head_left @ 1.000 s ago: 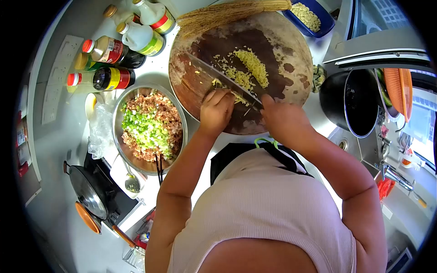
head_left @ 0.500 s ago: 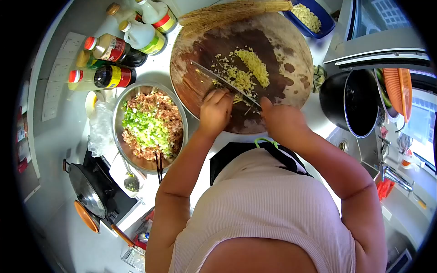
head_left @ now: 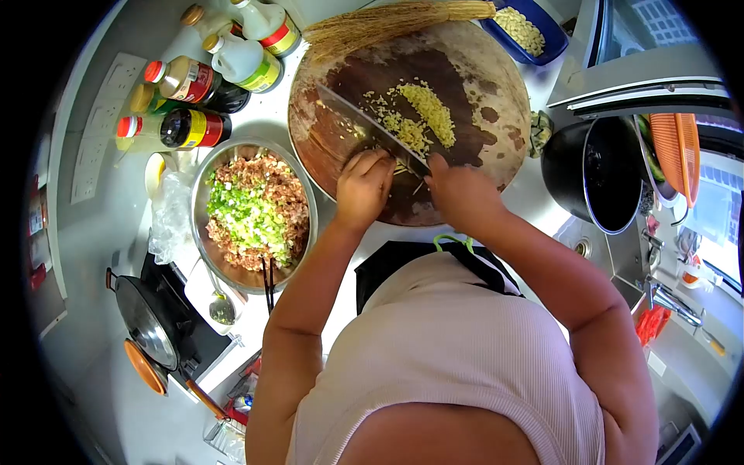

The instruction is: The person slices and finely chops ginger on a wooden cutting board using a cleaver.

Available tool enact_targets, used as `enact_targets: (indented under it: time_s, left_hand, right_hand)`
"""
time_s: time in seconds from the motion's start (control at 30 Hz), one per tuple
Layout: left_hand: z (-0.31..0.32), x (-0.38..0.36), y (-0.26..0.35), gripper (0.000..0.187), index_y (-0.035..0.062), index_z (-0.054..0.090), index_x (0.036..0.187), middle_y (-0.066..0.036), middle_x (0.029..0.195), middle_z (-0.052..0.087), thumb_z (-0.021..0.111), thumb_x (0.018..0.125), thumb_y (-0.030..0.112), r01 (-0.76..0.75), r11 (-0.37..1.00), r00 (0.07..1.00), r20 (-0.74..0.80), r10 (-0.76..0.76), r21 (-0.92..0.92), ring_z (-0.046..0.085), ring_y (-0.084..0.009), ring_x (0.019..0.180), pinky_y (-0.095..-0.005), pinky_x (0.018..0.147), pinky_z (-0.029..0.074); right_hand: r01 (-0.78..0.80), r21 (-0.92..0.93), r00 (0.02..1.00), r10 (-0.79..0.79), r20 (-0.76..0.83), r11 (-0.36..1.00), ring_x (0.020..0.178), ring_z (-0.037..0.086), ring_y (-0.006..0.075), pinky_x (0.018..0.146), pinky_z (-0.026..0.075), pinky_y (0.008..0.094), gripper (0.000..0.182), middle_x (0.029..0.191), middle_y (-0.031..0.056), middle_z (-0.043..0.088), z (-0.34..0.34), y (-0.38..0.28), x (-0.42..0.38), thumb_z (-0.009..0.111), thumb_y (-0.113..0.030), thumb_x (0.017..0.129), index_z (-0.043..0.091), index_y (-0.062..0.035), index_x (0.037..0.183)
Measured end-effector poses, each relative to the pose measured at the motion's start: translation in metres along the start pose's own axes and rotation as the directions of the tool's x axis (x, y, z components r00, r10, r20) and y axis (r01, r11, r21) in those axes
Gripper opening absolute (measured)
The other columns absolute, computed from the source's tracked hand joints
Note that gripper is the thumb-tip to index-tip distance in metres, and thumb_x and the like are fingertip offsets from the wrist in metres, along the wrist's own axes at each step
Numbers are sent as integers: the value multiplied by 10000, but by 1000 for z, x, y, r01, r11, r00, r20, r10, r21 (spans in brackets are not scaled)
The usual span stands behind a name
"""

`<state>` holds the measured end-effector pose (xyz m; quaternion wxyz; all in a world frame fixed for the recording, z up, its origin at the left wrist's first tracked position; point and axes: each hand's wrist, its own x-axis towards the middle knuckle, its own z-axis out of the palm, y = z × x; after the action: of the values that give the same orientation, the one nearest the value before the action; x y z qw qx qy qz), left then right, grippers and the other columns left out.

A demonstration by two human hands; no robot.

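On the round wooden chopping board [head_left: 496, 155], my right hand [head_left: 465, 194] grips the handle end of a broad kitchen knife [head_left: 370, 129]. Its blade slants up to the left across the board. My left hand [head_left: 364, 187] is beside the blade, fingers curled down onto pale yellow strips that look like ginger [head_left: 401, 167], mostly hidden under the fingers. Beyond the blade lies a heap of finely chopped ginger [head_left: 426, 112], with looser bits around it.
Left of the board stands a steel bowl [head_left: 198, 221] of minced meat and chopped green onion, with chopsticks [head_left: 268, 285] in it. Several sauce bottles [head_left: 205, 85] are behind. A straw brush [head_left: 387, 22] and blue container [head_left: 554, 43] edge the board; a black pot [head_left: 570, 174] stands right.
My right hand and the knife have shifted slightly left, and more of the blade's flat side shows. My left hand stays nearly in place, fingers still curled.
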<state>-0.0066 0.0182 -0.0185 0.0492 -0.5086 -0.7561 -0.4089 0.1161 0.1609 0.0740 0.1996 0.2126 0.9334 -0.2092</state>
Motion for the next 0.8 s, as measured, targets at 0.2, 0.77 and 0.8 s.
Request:
enact_targets:
  time_s: [0.2, 0.77, 0.8]
  left_hand:
    - [-3, -1, -1, 86, 23, 683, 835, -129, 971, 685, 738, 770, 17, -27, 999, 999, 23, 26, 45, 662, -328, 875, -393, 764, 544]
    - [-7, -4, -1, 71, -1, 664, 841, -139, 942, 686, 684, 775, -15, -5, 1000, 1000, 22, 5, -15, 662, -338, 869, -404, 778, 547]
    - [-5, -5, -1, 68, -1, 663, 840, -141, 937, 685, 684, 776, -13, -4, 1000, 1000, 12, 4, -21, 662, -338, 860, -404, 774, 547]
  right_hand:
    - [57, -45, 998, -57, -4, 997, 748, 692, 395, 652, 538, 507, 188, 777, 191, 692, -22, 4, -20, 514, -103, 890, 493, -31, 1063]
    - [57, -40, 998, -57, 13, 998, 702, 675, 397, 623, 515, 515, 216, 735, 196, 673, -7, 5, -22, 566, -176, 909, 483, -46, 1059]
    - [25, -24, 999, -25, 28, 999, 706, 664, 410, 630, 504, 533, 233, 727, 201, 666, 4, 3, -17, 565, -206, 927, 476, -51, 1077]
